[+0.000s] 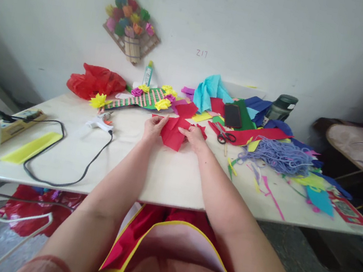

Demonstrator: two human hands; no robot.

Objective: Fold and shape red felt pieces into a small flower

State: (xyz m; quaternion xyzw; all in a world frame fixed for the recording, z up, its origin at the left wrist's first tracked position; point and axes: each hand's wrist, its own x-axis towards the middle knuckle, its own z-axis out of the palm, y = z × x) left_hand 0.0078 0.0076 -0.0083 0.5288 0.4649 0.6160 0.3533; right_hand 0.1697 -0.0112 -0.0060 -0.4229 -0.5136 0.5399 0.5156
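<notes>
Both hands grip one folded red sheet, held over the middle of the white table [173,181]: left hand [153,129] pinching the sheet [171,135] at its left edge, right hand [194,137] with thumb on its right part. White glue gun [99,124] lies left, scissors [225,136] and purple yarn [278,156] right; beyond, black phone [233,116] on coloured sheets [248,115], then flower bouquet [131,19] on the wall.
</notes>
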